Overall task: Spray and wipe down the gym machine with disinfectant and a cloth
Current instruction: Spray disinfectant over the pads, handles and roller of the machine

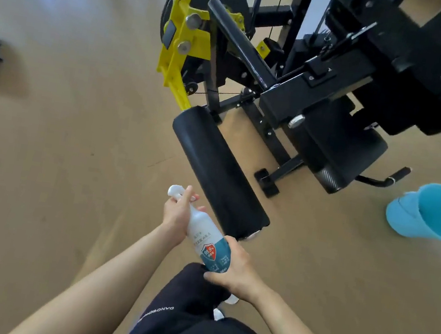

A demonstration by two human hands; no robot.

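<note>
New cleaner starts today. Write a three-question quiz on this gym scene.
1. True or false: both hands hold the spray bottle.
2. Which hand is at the nozzle end? A) left hand B) right hand
3. Fill in: the blue bucket stands on the ____, to the right of the machine.

Key: 1 true; 2 A; 3 floor. The nearest part is the black roller pad. No cloth shows.

My left hand [177, 214] grips the spray bottle [207, 239] at its neck, my right hand [235, 272] wraps its base, close beside the machine's black roller pad [218, 172]; blue bucket [435, 213] on the floor to the right.
</note>
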